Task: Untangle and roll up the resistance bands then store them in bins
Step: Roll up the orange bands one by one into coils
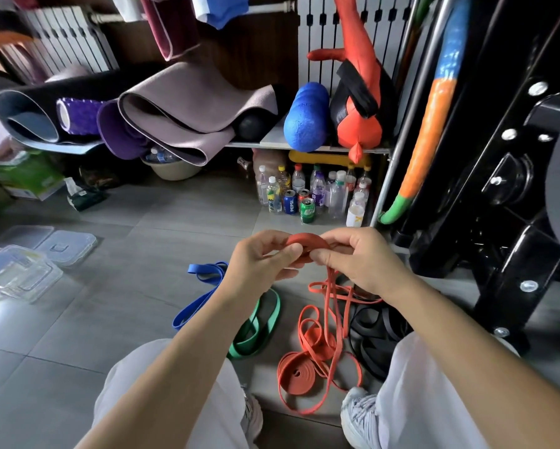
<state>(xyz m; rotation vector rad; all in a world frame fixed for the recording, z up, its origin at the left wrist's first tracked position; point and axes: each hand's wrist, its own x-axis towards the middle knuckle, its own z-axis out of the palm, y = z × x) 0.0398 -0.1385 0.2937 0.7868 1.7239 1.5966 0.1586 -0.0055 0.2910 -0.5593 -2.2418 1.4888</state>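
The orange roll (307, 243) of resistance band is held up in the air between both hands, above the floor and in front of the person's knees. The left hand (265, 262) pinches the roll's left edge, thumb and fingers (290, 254) curled onto the coil. The right hand (361, 262) grips the right side with its fingers bent round the roll. From under the right hand the loose tail (332, 299) of the same band drops to the grey tile floor (126, 319), where it lies in tangled loops between the person's white shoes.

Among those loops lies a second orange coil (296, 372), wound flat on the floor. Just left of the tangle lies a green band (260, 332) in a long loop, partly hidden by the left forearm. Left of that lies a blue band (201, 294), also loose. A black band (374, 325) is heaped to the right of the orange loops, beside the right knee.

Well to the left, clear plastic bins (16, 273) stand on the floor with their lids (66, 246) lying beside them. Farther back, bottles and cans (314, 196) stand under a shelf (272, 140) that carries rolled mats (188, 105) and a blue foam roller (306, 119). A black metal rack (498, 189) fills the right side.
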